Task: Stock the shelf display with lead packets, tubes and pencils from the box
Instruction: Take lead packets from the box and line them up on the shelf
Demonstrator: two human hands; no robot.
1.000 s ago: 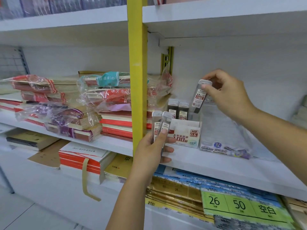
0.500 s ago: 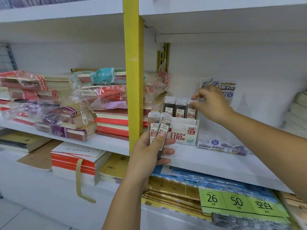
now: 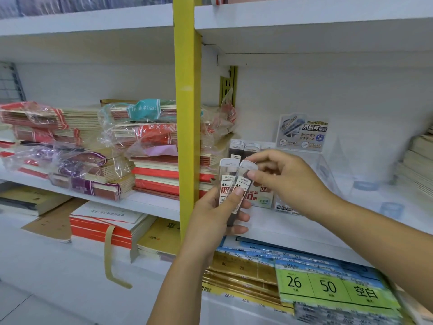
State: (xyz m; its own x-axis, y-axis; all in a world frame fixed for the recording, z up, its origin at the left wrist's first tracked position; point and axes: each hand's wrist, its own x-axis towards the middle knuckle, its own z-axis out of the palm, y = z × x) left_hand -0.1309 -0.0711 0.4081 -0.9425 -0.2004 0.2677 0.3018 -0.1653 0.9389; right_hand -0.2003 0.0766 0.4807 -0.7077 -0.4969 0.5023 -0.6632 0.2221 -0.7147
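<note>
My left hand (image 3: 216,213) holds two clear lead tubes with white caps and red 0.5 labels, upright in front of the shelf. The left tube (image 3: 226,177) stands straight. My right hand (image 3: 284,181) pinches the top of the right tube (image 3: 244,177) between thumb and finger. Behind my hands a white display box (image 3: 264,195) with red print sits on the white shelf (image 3: 304,231). Three dark lead tubes (image 3: 243,148) stand in a row at its back. A clear display stand with a printed card (image 3: 302,133) stands to the right of the box.
A yellow upright post (image 3: 186,113) divides the shelving just left of my hands. Wrapped stacks of notebooks (image 3: 145,141) fill the shelf left of it. Blue and green packs with number labels (image 3: 328,285) lie on the lower shelf. More paper stacks (image 3: 419,160) sit far right.
My right hand left the third tube standing in the display box, drew back toward me, and now pinches the top of one tube in my left hand.
</note>
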